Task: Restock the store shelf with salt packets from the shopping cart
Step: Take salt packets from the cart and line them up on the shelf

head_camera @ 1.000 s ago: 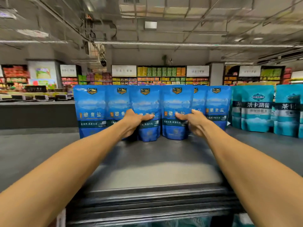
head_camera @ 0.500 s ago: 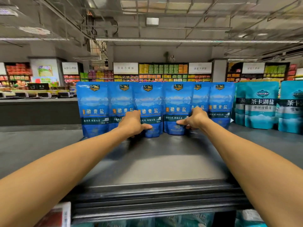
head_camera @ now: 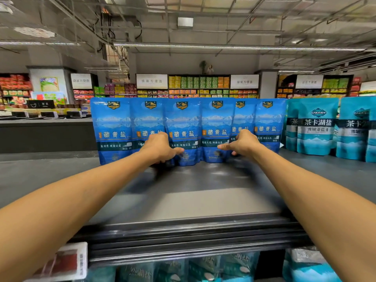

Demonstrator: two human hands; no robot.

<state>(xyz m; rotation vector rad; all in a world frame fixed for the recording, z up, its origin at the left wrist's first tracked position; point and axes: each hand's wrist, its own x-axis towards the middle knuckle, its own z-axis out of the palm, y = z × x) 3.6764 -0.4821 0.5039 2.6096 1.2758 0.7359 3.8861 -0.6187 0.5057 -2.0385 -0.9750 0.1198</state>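
1. Blue salt packets (head_camera: pixel 184 131) are being stood in a row at the shelf (head_camera: pixel 193 200) back
2. One is being gripped by left hand (head_camera: pixel 160 148)
3. Neighbouring one is being gripped by right hand (head_camera: pixel 241 144)

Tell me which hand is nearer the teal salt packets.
Right. The right hand rests on the blue packets a few packets left of the teal salt packets; the left hand is farther left.
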